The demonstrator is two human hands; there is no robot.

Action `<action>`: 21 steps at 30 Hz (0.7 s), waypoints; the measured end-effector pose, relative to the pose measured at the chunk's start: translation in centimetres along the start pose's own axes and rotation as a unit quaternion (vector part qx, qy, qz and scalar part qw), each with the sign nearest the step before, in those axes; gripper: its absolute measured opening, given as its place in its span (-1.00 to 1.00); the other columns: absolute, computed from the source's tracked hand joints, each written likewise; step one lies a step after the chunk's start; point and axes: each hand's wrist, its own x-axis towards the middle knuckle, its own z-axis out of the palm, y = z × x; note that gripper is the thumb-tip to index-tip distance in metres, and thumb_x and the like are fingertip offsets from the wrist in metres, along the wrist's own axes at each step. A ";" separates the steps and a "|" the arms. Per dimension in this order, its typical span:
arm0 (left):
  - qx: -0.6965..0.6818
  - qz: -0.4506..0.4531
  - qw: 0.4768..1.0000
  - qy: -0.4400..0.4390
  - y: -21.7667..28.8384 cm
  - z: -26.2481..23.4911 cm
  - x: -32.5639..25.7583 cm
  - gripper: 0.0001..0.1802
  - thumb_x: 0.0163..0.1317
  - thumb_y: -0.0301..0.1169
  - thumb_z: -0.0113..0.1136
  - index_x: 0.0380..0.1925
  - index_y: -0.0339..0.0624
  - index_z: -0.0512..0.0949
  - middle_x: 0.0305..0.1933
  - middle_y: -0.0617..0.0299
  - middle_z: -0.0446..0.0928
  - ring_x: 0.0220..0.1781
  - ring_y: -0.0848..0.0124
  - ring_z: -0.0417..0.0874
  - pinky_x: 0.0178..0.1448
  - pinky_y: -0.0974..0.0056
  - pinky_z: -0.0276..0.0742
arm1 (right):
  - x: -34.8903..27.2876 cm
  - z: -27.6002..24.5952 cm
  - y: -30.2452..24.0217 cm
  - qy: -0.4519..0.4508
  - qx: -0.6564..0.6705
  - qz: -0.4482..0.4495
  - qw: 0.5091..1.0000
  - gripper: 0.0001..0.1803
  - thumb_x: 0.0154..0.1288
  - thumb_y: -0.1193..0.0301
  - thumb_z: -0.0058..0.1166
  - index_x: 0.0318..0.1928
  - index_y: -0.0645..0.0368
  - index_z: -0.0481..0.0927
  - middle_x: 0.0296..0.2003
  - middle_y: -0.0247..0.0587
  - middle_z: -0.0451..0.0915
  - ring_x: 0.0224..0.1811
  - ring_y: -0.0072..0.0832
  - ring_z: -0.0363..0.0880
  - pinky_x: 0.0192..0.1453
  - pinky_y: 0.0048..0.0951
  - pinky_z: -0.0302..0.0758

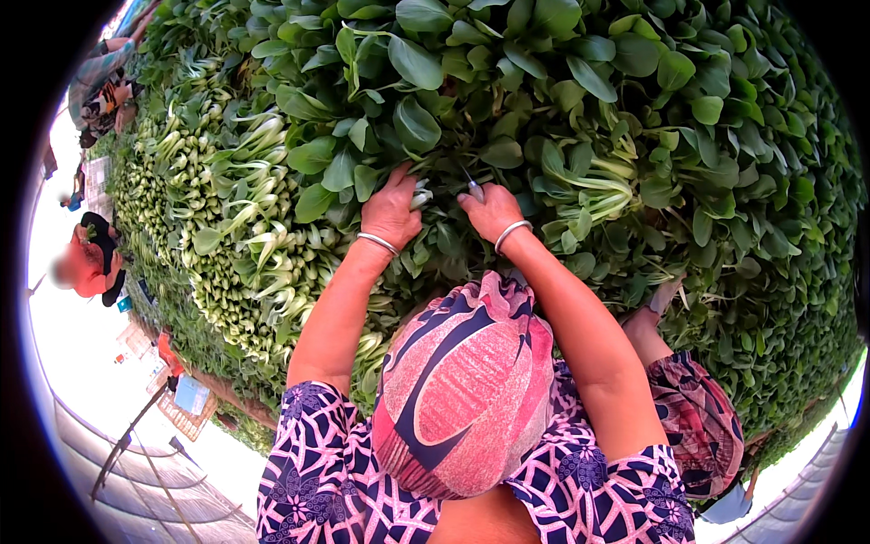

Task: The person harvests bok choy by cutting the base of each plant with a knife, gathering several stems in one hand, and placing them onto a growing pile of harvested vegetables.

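Both arms reach forward into a dense bed of leafy green bok choy. My left hand (391, 214) is closed round a bok choy, whose white stem base (421, 194) shows beside the fingers; leaves hide the rest of it. A short gap to the right, my right hand (495, 214) grips a small knife (474, 187) with a pale handle. Its thin dark blade points forward among the leaves, and the tip is hard to make out. Each wrist carries a silver bangle. Right of the knife, another bok choy (609, 189) leans over with its pale stems showing.
Many bok choy with white stems (263, 195) lie in rows to the left. Uncut leafy plants (761, 181) cover the right and far side. Several people, one in red and black (95, 263), are at the left edge, near a yellowish crate (186, 412) and a pole (127, 440).
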 end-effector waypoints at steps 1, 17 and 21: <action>-0.013 0.002 1.000 0.000 -0.1 0.1 0.0 -0.52 -0.09 -0.49 0.13 -0.04 -0.14 0.50 0.28 0.17 0.41 -0.03 -0.02 0.62 -0.05 0.03 0.59 | 0.5 0.2 0.1 -0.010 -0.009 0.009 1.000 -0.50 0.20 0.09 0.17 -0.17 0.37 0.63 -0.16 0.30 0.62 -0.01 0.14 0.58 0.05 -0.07 0.49; -0.097 0.006 0.995 0.003 -1.1 -0.1 -0.4 -0.50 -0.07 -0.52 0.12 0.01 -0.20 0.51 0.27 0.11 0.43 0.09 -0.03 0.57 0.07 0.10 0.56 | 0.6 0.4 -2.6 0.021 -0.221 -0.006 0.975 -0.69 0.27 0.21 0.11 -0.13 0.16 0.63 -0.13 0.02 0.68 -0.02 -0.05 0.64 0.06 -0.15 0.55; -0.096 0.007 0.995 0.006 -1.1 0.1 -0.5 -0.50 -0.06 -0.51 0.12 0.01 -0.20 0.50 0.27 0.10 0.42 0.07 -0.04 0.58 0.06 0.10 0.56 | 1.0 0.5 -2.7 0.012 -0.232 -0.002 0.973 -0.70 0.26 0.23 0.13 -0.12 0.15 0.64 -0.12 -0.01 0.69 0.00 -0.06 0.64 0.08 -0.18 0.55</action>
